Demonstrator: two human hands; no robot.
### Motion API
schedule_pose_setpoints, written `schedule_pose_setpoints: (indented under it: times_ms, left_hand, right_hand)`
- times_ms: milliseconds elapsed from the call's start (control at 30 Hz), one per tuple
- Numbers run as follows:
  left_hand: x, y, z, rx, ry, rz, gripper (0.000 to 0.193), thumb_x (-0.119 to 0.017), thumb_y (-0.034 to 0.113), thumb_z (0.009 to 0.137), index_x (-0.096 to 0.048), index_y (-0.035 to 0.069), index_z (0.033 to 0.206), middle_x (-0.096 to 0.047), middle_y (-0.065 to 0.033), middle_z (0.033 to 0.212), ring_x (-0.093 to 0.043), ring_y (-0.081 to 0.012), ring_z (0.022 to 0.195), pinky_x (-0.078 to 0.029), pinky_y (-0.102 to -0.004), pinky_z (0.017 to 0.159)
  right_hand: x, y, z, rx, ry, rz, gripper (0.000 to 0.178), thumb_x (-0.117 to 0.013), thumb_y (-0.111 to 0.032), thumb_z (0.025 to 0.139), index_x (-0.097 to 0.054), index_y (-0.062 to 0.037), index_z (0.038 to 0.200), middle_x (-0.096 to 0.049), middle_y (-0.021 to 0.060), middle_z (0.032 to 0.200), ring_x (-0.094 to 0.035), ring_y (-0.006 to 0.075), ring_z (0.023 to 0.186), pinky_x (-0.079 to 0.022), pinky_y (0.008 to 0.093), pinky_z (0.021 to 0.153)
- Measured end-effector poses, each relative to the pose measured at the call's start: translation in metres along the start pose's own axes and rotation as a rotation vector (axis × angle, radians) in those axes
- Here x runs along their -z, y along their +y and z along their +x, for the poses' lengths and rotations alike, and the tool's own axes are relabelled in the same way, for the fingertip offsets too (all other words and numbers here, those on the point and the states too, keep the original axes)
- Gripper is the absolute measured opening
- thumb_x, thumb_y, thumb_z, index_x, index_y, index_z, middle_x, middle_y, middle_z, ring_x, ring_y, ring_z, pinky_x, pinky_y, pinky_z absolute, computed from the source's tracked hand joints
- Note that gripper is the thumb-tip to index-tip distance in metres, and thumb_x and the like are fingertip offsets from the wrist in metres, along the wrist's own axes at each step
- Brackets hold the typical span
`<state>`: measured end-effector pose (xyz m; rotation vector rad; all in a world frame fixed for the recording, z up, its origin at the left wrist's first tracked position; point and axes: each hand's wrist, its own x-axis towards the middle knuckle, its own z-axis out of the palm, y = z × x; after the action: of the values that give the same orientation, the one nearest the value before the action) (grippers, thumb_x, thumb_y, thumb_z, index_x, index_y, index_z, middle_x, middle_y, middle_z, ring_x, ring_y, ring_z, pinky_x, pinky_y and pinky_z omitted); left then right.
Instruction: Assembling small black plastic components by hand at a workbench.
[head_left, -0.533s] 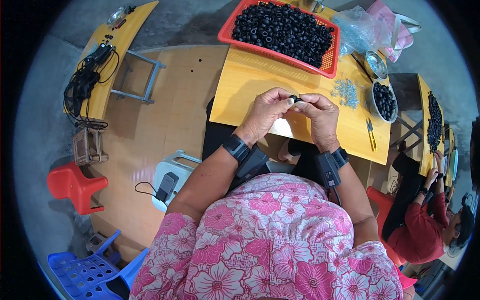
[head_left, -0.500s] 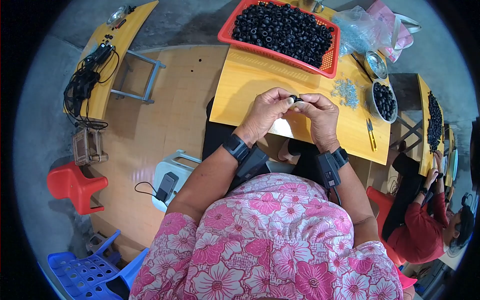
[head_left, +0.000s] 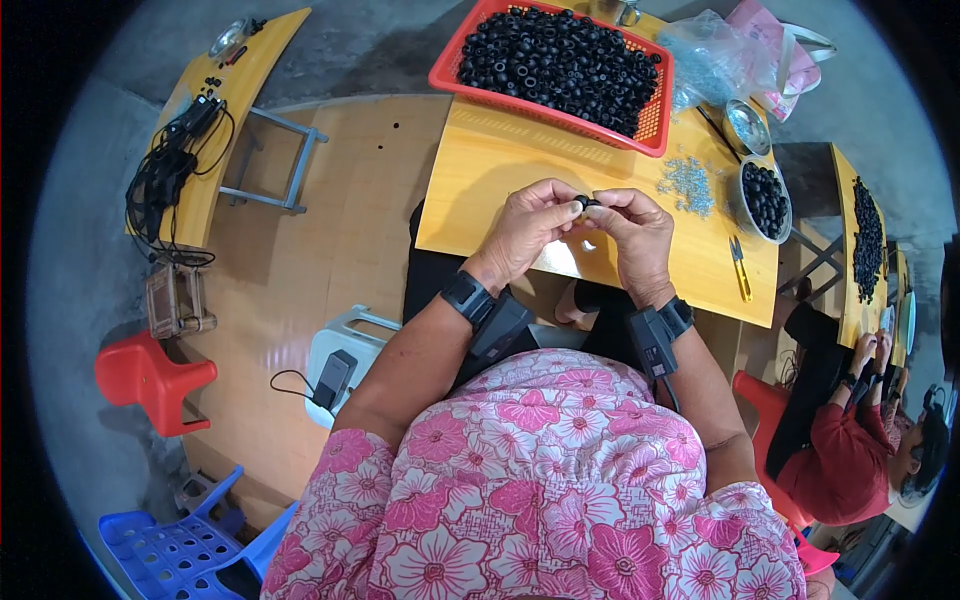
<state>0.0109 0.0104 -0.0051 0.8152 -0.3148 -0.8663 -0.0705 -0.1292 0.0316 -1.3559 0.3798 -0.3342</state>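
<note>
Over the near part of the wooden table, my left hand (head_left: 528,228) and my right hand (head_left: 640,238) meet with fingertips almost touching. Pinched between thumbs and forefingers is a small black round cap (head_left: 581,201), partly covered by the fingers. Whether it is one piece or two pressed together, I cannot tell. Beyond my hands, a red plastic basket (head_left: 648,146) holds a heap of similar black caps (head_left: 560,68). To the right of my right hand lies a scatter of small clear pieces (head_left: 687,186), with yellow-handled thread snips (head_left: 740,270) nearer to me.
A clear tub of black caps (head_left: 764,202) and a metal bowl (head_left: 746,128) stand at the table's right edge, by a plastic bag (head_left: 715,60). A co-worker in red (head_left: 838,460) sits at another table to the right. A pale stool (head_left: 345,350) stands left.
My fingertips have shifted slightly, and more of the black cap shows between them. On the right, the co-worker's hands have drawn closer together. The whole view has moved a little.
</note>
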Motion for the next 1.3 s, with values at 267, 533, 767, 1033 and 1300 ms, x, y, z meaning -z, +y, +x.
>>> schedule_pose_setpoints:
  times_ms: [267, 533, 767, 1033, 1300]
  left_hand:
    - [0.005, 0.0, 0.001, 0.03, -0.044, -0.031, 0.01, -0.058, 0.009, 0.092, -0.059, 0.003, 0.099, -0.058, -0.0018, 0.088, -0.053, -0.0079, 0.078, -0.052, -0.0256, 0.08]
    - [0.002, 0.001, 0.001, 0.06, 0.005, -0.037, 0.011, -0.055, 0.013, 0.094, -0.059, 0.005, 0.1, -0.057, -0.0004, 0.087, -0.051, -0.0083, 0.076, -0.048, -0.027, 0.078]
    - [0.006, 0.001, 0.002, 0.094, -0.012, -0.054, 0.011, -0.054, 0.013, 0.095, -0.059, 0.005, 0.099, -0.057, -0.0001, 0.089, -0.05, -0.0082, 0.077, -0.048, -0.0275, 0.079]
    - [0.012, 0.006, 0.006, 0.173, -0.101, -0.106, 0.015, -0.053, 0.014, 0.095, -0.06, 0.003, 0.102, -0.058, -0.0007, 0.09, -0.053, -0.0093, 0.081, -0.049, -0.0297, 0.083]
    - [0.023, 0.01, 0.009, 0.267, -0.201, -0.175, 0.021, -0.056, 0.016, 0.094, -0.059, 0.002, 0.109, -0.06, -0.0036, 0.095, -0.052, -0.0074, 0.072, -0.05, -0.0295, 0.081]
  right_hand:
    - [-0.002, 0.001, -0.001, 0.218, -0.028, -0.196, 0.014, -0.068, 0.005, 0.078, -0.069, 0.0004, 0.091, -0.066, 0.0057, 0.085, -0.063, 0.0113, 0.077, -0.053, 0.0224, 0.071]
    - [-0.004, -0.006, 0.001, 0.365, -0.043, -0.446, 0.016, -0.07, 0.005, 0.075, -0.07, -0.0024, 0.088, -0.065, 0.0053, 0.085, -0.061, 0.0125, 0.078, -0.051, 0.0242, 0.071]
    - [-0.006, 0.0, 0.002, 0.396, -0.096, -0.357, 0.017, -0.069, 0.008, 0.074, -0.069, -0.0034, 0.087, -0.067, 0.0064, 0.091, -0.063, 0.0142, 0.086, -0.052, 0.025, 0.075]
    - [-0.002, 0.003, 0.006, 0.235, -0.151, -0.143, 0.016, -0.062, 0.01, 0.08, -0.065, 0.0005, 0.093, -0.067, 0.0077, 0.094, -0.064, 0.0121, 0.082, -0.053, 0.0238, 0.074]
    - [0.0, 0.002, 0.008, 0.157, -0.203, -0.079, 0.014, -0.061, 0.008, 0.083, -0.064, 0.0016, 0.095, -0.066, 0.0073, 0.095, -0.063, 0.0106, 0.078, -0.052, 0.0224, 0.069]
